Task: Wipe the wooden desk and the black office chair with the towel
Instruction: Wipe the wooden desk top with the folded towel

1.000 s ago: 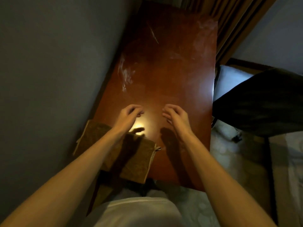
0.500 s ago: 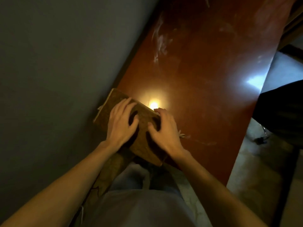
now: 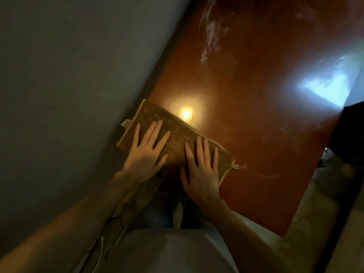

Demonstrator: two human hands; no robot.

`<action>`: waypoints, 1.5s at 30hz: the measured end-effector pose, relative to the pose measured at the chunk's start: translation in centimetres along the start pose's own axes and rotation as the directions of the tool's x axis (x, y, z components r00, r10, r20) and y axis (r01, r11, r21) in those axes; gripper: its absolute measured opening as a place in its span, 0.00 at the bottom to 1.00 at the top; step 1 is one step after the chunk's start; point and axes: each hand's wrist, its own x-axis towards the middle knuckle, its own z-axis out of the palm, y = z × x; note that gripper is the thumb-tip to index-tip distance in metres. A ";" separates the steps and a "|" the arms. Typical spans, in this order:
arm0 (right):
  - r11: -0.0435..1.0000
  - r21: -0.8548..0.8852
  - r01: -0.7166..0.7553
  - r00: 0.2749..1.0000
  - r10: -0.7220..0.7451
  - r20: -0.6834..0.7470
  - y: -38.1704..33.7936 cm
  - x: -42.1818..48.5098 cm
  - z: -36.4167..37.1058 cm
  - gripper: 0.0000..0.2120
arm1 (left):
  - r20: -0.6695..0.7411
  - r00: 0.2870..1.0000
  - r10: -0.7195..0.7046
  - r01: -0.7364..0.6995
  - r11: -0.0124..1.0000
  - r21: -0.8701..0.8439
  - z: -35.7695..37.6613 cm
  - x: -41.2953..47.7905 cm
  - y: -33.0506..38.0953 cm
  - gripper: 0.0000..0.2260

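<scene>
So the folded brown towel (image 3: 177, 133) is laid on the near wall-side corner of the glossy reddish-brown wooden desk (image 3: 256, 99). It's pressed flat under the left hand (image 3: 144, 152) and right hand (image 3: 201, 172), fingers straight and spread, nothing gripped, probably so it can be shoved toward the whitish smudges (image 3: 211, 36).

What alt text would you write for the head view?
The left hand and right hand press flat on a brown towel at the near end of a glossy wooden desk, beside a grey wall. White smears mark the desk farther away; a black chair shows at right.
</scene>
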 end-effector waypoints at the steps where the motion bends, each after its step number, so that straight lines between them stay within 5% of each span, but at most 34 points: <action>1: 0.999 0.023 -0.026 0.998 0.028 -0.062 -0.1 0.4 0.0 0.34 | -0.051 0.998 0.040 -0.039 0.999 0.017 0.3 0.4 -0.3 0.30; 10: 0.985 0.017 -0.173 0.983 0.174 -0.057 0.0 2.1 3.3 0.35 | -0.014 0.998 0.057 -0.057 0.998 -0.025 2.1 3.5 -2.1 0.33; 45: 0.996 -0.065 -0.057 0.989 0.047 -0.141 12.4 17.9 -3.5 0.37 | -0.017 0.997 0.082 -0.081 0.997 0.012 -0.8 23.3 -2.4 0.34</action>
